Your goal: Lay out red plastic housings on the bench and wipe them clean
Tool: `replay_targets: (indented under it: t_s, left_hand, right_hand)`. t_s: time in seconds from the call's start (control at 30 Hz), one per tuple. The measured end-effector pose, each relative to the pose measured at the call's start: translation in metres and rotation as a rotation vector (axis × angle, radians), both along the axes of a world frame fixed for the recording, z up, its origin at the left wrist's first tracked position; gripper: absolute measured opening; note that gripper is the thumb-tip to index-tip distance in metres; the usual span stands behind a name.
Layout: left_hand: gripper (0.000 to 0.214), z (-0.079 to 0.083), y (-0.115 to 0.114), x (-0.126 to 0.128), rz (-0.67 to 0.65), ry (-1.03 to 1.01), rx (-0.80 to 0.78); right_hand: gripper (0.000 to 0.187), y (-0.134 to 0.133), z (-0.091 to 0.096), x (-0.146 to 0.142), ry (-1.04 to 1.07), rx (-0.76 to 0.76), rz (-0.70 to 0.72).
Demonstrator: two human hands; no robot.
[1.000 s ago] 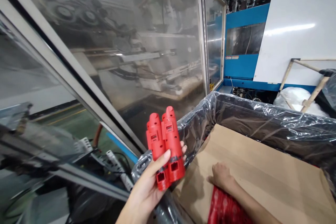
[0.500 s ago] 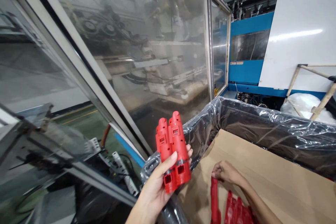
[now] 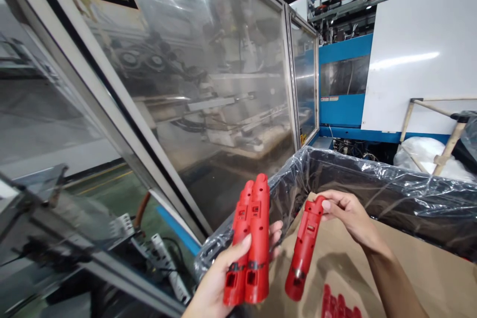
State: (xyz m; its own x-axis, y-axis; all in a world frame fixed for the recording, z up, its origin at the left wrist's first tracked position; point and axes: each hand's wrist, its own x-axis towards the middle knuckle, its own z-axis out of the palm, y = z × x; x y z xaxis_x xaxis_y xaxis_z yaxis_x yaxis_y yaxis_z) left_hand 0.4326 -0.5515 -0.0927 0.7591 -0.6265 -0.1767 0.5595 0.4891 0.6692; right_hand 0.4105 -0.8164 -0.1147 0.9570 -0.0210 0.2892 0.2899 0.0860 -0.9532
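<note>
My left hand (image 3: 227,278) is shut around two red moulded plastic parts (image 3: 250,241), holding them upright side by side, with their square-ended bottoms toward me. My right hand (image 3: 348,213) pinches the top end of a third, similar red part (image 3: 303,248), which hangs tilted down over the cardboard sheet (image 3: 376,283). Several more red parts (image 3: 337,305) lie in a heap at the bottom edge of the view, partly cut off by the frame.
A black plastic liner (image 3: 376,184) is folded over the rim of the box holding the cardboard. To the left stands a glass machine door (image 3: 208,84) in a metal frame. Beyond are a blue-and-white machine (image 3: 345,79), a white bag (image 3: 421,154) and a wooden frame (image 3: 436,126).
My right hand has risen from the cardboard with a red part in it. The pair of parts in my left hand now stands lower in the view and more upright.
</note>
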Motion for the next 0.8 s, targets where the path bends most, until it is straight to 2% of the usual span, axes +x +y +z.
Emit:
replay_targets:
  t_s: [0.1, 0.3, 0.4, 0.47, 0.57, 0.67, 0.73, 0.8]
  left_hand:
    - [0.045, -0.003, 0.001, 0.0, -0.102, -0.074, -0.03]
    - [0.037, 0.004, 0.0, -0.012, -0.14, -0.066, 0.092]
    - [0.044, 0.005, 0.0, -0.013, -0.172, -0.065, 0.11]
    - [0.045, 0.002, 0.003, -0.01, -0.142, -0.062, 0.145]
    - [0.042, -0.002, 0.006, -0.005, -0.033, -0.039, 0.192]
    - [0.034, -0.002, 0.007, -0.001, 0.024, -0.01, 0.084]
    - [0.037, -0.002, 0.006, 0.001, 0.012, 0.018, -0.023]
    - [0.04, -0.003, 0.005, 0.004, 0.027, 0.036, -0.078]
  right_hand:
    - [0.032, 0.006, 0.01, -0.001, -0.029, 0.039, -0.006]
    - [0.042, 0.03, 0.031, 0.007, -0.057, 0.041, -0.025]
    - [0.054, 0.033, 0.036, 0.014, -0.047, -0.047, -0.067]
    - [0.061, 0.027, 0.028, 0.021, 0.008, -0.175, -0.116]
    - [0.054, 0.014, -0.012, 0.031, 0.237, -0.508, -0.198]
    - [0.027, 0.013, -0.074, 0.027, 0.565, -0.878, -0.209]
    - [0.02, 0.023, -0.113, 0.017, 0.721, -1.046, -0.165]
    - [0.022, 0.036, -0.143, 0.006, 0.778, -1.141, -0.131]
